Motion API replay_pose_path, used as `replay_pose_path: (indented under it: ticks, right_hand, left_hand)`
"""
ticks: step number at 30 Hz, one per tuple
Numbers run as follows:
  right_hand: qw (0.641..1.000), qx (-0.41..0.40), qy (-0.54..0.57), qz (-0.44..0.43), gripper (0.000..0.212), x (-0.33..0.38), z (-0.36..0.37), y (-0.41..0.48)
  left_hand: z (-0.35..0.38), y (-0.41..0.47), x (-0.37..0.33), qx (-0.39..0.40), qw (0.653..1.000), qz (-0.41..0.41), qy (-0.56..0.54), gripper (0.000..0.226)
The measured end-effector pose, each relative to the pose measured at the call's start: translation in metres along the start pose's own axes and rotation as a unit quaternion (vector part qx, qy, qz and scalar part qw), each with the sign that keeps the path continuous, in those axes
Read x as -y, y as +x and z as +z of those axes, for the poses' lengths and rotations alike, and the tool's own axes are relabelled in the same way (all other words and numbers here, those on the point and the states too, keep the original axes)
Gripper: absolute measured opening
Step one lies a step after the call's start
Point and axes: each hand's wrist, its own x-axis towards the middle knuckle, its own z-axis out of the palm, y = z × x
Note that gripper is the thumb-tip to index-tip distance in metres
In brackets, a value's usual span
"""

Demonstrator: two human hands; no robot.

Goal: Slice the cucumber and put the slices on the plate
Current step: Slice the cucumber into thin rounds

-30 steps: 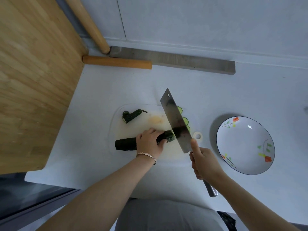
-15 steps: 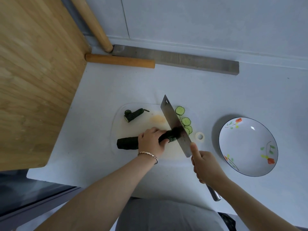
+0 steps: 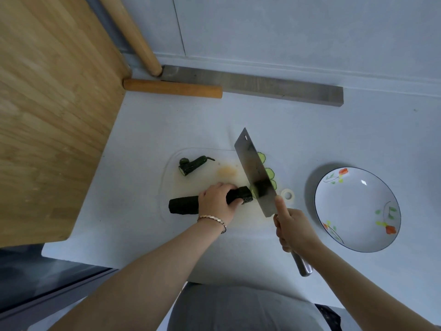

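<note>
Left hand (image 3: 216, 200) holds the cucumber (image 3: 183, 206) while right hand (image 3: 294, 229) grips the cleaver (image 3: 254, 168).

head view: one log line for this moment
left hand holds cucumber | right hand grips cleaver | slices on board, none on plate

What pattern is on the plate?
White plate with orange flowers, green leaves and a dark rim; head view.

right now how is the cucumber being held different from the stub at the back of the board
The cucumber is longer than the stub. The cucumber is gripped by the left hand with the knife at its end; the stub lies untouched. The stub has a stem; the cucumber shows none. Both are dark green and lie on the board.
</note>
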Motion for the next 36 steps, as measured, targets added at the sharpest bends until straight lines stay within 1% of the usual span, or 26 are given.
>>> replay_pose_path:
  ticks: [3, 9, 14, 19, 22, 24, 26, 28, 36]
  right_hand:
    - [1.0, 0.015, 0.0, -0.012, 0.056, 0.005, -0.006, -0.009]
    - [1.0, 0.019, -0.025, -0.007, 0.056, 0.006, -0.003, -0.011]
    - [0.998, -0.003, -0.062, -0.016, 0.056, 0.0, 0.0, -0.01]
    - [0.995, -0.019, -0.095, -0.004, 0.057, -0.016, 0.007, -0.003]
    - [0.993, -0.036, -0.112, -0.021, 0.057, -0.016, 0.017, 0.005]
    - [0.995, -0.035, -0.092, -0.023, 0.056, -0.015, 0.02, 0.008]
    - [0.999, -0.025, -0.046, -0.003, 0.057, -0.012, 0.017, 0.009]
    - [1.0, -0.015, -0.022, 0.006, 0.057, -0.009, 0.012, 0.005]
    - [1.0, 0.005, -0.006, -0.011, 0.057, 0.001, 0.002, -0.009]
  left_hand:
    - [0.001, 0.0, 0.0, 0.004, 1.0, 0.002, 0.009, 0.027]
    - [0.002, -0.001, 0.0, -0.003, 1.0, 0.004, 0.007, 0.025]
    - [0.002, -0.001, 0.0, -0.002, 1.0, 0.005, 0.012, 0.025]
    - [0.002, -0.001, 0.0, -0.012, 1.0, 0.005, -0.005, 0.023]
    - [0.001, -0.002, 0.0, -0.017, 1.0, 0.003, -0.011, 0.022]
    - [0.001, -0.002, -0.001, -0.017, 1.0, -0.001, -0.014, 0.023]
    - [0.001, -0.001, -0.001, -0.013, 1.0, -0.004, -0.015, 0.024]
    - [0.001, -0.001, 0.0, -0.009, 1.0, -0.004, -0.011, 0.024]
    - [0.002, 0.001, 0.001, -0.001, 1.0, -0.005, 0.0, 0.028]
